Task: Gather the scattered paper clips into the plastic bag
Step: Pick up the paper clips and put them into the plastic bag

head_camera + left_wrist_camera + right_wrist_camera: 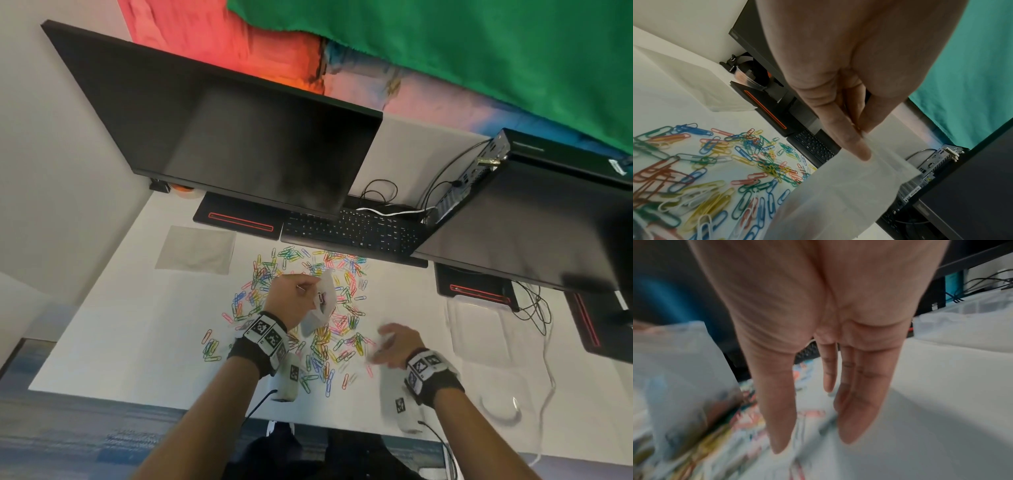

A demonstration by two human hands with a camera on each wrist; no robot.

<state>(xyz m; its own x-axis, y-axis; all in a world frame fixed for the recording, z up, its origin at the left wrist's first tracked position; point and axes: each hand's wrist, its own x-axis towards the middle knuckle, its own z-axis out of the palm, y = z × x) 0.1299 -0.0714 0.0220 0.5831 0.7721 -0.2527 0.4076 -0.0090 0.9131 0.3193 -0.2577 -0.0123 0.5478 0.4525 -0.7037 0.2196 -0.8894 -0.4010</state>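
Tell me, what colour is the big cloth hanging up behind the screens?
Green cloth, clearest in the head view.

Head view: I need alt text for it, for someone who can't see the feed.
The left hand holds a plastic bag up over coloured paper clips scattered on a white desk, while the right hand, blurred and with its fingers extended, is low at the clips' right edge. Behind them are a keyboard and two dark monitors.
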